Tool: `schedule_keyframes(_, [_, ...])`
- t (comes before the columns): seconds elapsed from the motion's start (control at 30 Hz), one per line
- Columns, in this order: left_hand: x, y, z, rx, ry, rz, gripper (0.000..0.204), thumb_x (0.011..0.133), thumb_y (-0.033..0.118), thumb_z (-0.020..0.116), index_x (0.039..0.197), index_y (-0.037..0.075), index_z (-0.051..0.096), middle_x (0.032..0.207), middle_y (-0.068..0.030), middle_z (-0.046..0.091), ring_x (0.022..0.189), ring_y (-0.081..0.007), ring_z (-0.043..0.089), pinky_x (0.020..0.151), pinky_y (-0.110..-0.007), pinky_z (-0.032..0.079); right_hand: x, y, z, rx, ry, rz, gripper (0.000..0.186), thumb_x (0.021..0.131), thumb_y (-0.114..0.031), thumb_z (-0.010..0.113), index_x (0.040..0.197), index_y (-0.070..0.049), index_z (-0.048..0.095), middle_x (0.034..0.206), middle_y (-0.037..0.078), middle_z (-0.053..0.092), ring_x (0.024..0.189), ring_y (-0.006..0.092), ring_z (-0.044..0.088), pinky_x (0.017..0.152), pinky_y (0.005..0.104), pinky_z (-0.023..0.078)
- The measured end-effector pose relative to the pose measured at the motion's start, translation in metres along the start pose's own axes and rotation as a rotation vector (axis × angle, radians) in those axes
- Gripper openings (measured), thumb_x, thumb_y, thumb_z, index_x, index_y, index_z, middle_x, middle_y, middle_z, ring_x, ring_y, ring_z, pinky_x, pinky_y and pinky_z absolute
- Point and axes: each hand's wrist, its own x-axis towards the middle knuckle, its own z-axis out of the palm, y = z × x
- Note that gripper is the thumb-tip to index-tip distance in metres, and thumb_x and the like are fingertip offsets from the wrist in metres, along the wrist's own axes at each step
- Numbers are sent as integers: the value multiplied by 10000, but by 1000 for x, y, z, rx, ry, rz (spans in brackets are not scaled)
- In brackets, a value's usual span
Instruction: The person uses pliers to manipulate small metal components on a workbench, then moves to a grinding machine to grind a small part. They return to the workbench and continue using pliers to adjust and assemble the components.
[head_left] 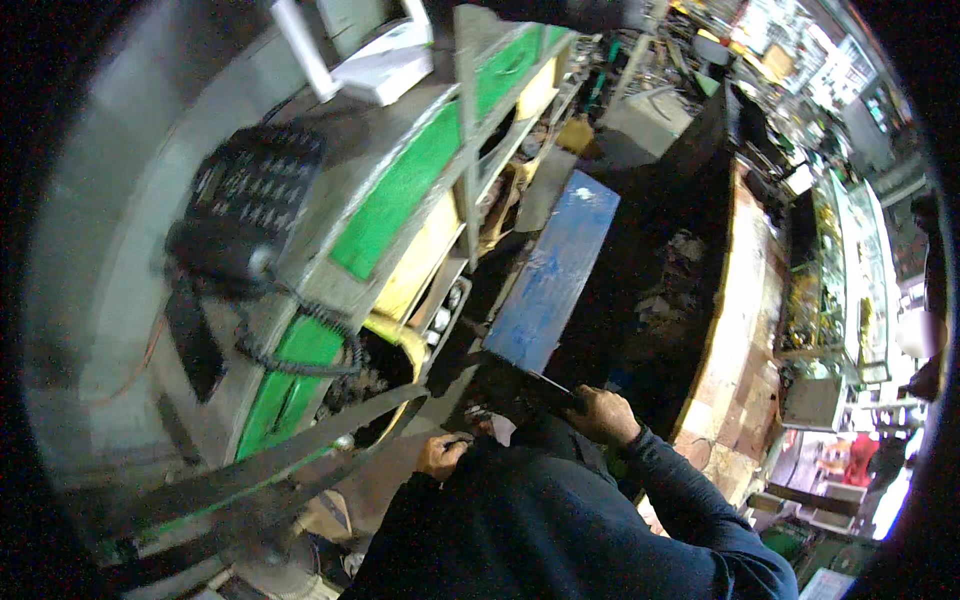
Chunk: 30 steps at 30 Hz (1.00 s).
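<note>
Metal tool [552, 383], thin, dark-handled, clasped in right hand [606, 416], fingers curled round handle, tip near close end of blue board [555, 275]. Left hand [440, 456] curled beside dark clothing [540, 500]; can't tell if it grips anything. Green-fronted desk [400, 195] at left, black telephone [225, 250] on top, pale key markings [262, 185] too blurred to read. Wooden counter [735, 320] at right.

A long grey counter [370, 150] with green drawer fronts [405, 190] runs along the left. A black telephone [262, 180] sits on its top, the coiled cord [300, 368] (a loose, sagging loop) hanging over the front. Farther along the same top stands a white object [385, 68] with upright posts. At right, a second counter [740, 290] has a patchy cream-and-brown surface.
</note>
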Motion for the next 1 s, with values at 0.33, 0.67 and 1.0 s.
schedule_keyframes(0.33, [143, 191, 66, 138, -103, 158, 222, 891, 118, 735, 1076, 11, 797, 976, -100, 796, 909, -183, 743, 846, -325, 573, -46, 119, -65, 226, 512, 125, 377, 916, -281, 709, 1207, -54, 638, 1085, 198, 720, 922, 433, 715, 781, 501, 590])
schedule_keyframes(0.67, [291, 291, 164, 142, -304, 54, 278, 1008, 234, 687, 1126, -5, 768, 938, -81, 784, 772, -134, 697, 695, -286, 544, -84, 194, -98, 402, 678, 489, 248, 950, -291, 715, 1068, -74, 694, 891, 151, 745, 797, 389, 722, 690, 481, 573])
schedule_keyframes(1.0, [506, 441, 278, 643, -656, 287, 224, 967, 104, 639, 1124, -13, 749, 964, -110, 786, 820, -153, 714, 755, -310, 571, -37, 262, -154, 1155, 809, 740, 419, 946, -270, 772, 1230, 23, 679, 1060, 195, 765, 1002, 286, 750, 886, 382, 574])
